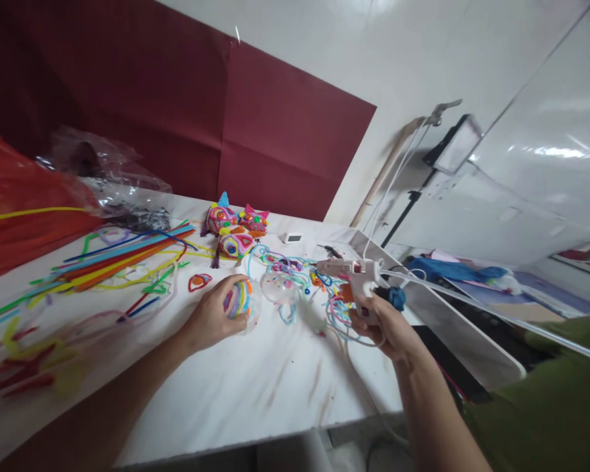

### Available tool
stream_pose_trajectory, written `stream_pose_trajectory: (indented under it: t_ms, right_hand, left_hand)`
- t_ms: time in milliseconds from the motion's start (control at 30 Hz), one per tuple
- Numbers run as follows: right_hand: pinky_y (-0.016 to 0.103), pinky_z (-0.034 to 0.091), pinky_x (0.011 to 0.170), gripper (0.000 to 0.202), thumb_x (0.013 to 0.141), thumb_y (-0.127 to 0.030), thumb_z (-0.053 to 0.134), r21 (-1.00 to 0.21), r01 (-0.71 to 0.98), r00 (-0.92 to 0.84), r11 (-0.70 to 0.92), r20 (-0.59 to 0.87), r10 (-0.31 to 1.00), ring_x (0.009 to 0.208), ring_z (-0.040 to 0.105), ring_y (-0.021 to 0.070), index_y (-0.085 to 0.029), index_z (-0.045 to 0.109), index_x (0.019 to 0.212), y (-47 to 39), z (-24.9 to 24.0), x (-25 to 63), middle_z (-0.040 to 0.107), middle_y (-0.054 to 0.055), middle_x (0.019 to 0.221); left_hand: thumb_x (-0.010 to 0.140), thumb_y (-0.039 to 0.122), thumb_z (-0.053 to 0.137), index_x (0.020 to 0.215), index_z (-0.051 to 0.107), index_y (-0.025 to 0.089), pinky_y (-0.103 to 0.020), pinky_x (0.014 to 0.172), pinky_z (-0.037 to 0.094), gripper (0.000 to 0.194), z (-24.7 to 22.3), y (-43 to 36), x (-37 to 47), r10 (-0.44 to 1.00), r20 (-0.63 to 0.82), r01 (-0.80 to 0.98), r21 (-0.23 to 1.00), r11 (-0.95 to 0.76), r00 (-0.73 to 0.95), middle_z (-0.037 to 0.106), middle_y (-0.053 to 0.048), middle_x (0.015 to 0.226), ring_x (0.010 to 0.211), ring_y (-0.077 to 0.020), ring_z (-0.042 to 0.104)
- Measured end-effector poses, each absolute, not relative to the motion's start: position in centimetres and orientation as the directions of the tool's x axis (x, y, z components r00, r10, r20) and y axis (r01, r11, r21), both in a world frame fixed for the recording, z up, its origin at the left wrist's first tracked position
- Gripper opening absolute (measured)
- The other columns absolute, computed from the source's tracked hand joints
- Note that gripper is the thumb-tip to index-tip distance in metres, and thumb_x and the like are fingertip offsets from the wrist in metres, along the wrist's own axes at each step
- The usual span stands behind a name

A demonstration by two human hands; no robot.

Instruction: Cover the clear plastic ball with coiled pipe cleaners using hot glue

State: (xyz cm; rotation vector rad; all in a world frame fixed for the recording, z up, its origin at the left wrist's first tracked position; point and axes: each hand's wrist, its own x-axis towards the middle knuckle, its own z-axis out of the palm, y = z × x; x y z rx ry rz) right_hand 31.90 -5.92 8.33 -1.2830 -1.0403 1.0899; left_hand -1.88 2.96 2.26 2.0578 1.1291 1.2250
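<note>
My left hand point(214, 314) is closed round a clear plastic ball point(253, 313) whose left side is covered in rows of coloured pipe cleaners point(237, 298). In my right hand point(386, 324) is a white hot glue gun point(366, 282), its nozzle pointing left over the table. Between the hands lies another clear piece point(278, 288), rounded, with small coloured bits on it. A small red and orange pipe-cleaner loop point(199, 282) rests left of the ball. Behind stand several decorated colourful figures point(236, 244) with tassels.
Loose pipe cleaners point(122, 262) spread over the left of the white table point(216, 406). A red bag point(24, 203) and clear plastic bag point(113, 177) stand at the back left. A small display point(293, 238) sits near the wall. The glue gun's cord point(358, 373) trails over the front edge.
</note>
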Motion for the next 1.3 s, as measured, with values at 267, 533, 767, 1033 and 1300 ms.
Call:
stream_pose_trajectory:
  t_ms: [267, 533, 767, 1033, 1300]
  right_hand:
    - [0.021, 0.013, 0.041, 0.052, 0.072, -0.065, 0.086, -0.995, -0.023, -0.022, -0.099, -0.099, 0.995, 0.040, 0.028, 0.0067, -0.022, 0.057, 0.081, -6.9, 8.3, 29.9, 0.048, -0.005, 0.045]
    - [0.019, 0.010, 0.038, 0.055, 0.073, -0.067, 0.087, -0.990, -0.056, -0.130, -0.128, -0.120, 0.984, 0.039, 0.027, 0.0057, -0.021, 0.059, 0.083, -7.0, 7.7, 28.7, 0.048, -0.006, 0.047]
    - [0.019, 0.008, 0.038, 0.056, 0.084, -0.072, 0.080, -0.990, 0.001, -0.196, -0.138, -0.135, 0.971, 0.039, 0.028, 0.0049, -0.017, 0.069, 0.086, -8.1, 7.4, 28.0, 0.050, -0.004, 0.050]
    - [0.022, 0.008, 0.042, 0.066, 0.082, -0.077, 0.080, -0.988, 0.011, -0.132, -0.153, -0.153, 0.979, 0.042, 0.025, 0.0065, -0.014, 0.074, 0.099, -9.1, 7.9, 26.6, 0.050, -0.004, 0.051]
    - [0.023, 0.008, 0.043, 0.064, 0.083, -0.078, 0.079, -0.990, 0.025, -0.128, -0.142, -0.144, 0.981, 0.041, 0.027, 0.0061, -0.015, 0.074, 0.096, -8.8, 7.5, 26.2, 0.051, -0.003, 0.050]
  left_hand:
    - [0.067, 0.028, 0.068, 0.129, 0.065, 0.023, -0.044, 0.108, 0.063, 0.062, 2.8, 2.9, -2.0, 0.875, 0.397, 0.407, 0.777, -0.481, 0.276, 0.079, -0.009, 0.130, 0.121, -0.0324, 0.075]
    - [0.067, 0.027, 0.068, 0.127, 0.065, 0.023, -0.045, 0.104, 0.065, 0.061, 2.7, 3.0, -1.9, 0.890, 0.368, 0.395, 0.801, -0.450, 0.267, 0.079, -0.010, 0.125, 0.117, -0.0326, 0.077]
    - [0.066, 0.027, 0.068, 0.128, 0.064, 0.022, -0.043, 0.100, 0.065, 0.061, 3.3, 2.3, -1.9, 0.899, 0.331, 0.382, 0.821, -0.425, 0.289, 0.080, -0.008, 0.122, 0.109, -0.0310, 0.078]
    - [0.065, 0.022, 0.069, 0.128, 0.063, 0.018, -0.043, 0.102, 0.062, 0.063, 4.1, 1.5, -1.6, 0.917, 0.273, 0.369, 0.852, -0.371, 0.290, 0.078, -0.011, 0.126, 0.116, -0.0346, 0.075]
    - [0.064, 0.022, 0.070, 0.127, 0.064, 0.020, -0.040, 0.103, 0.061, 0.063, 4.6, 1.2, -1.5, 0.909, 0.273, 0.347, 0.858, -0.378, 0.316, 0.078, -0.010, 0.127, 0.119, -0.0339, 0.074]
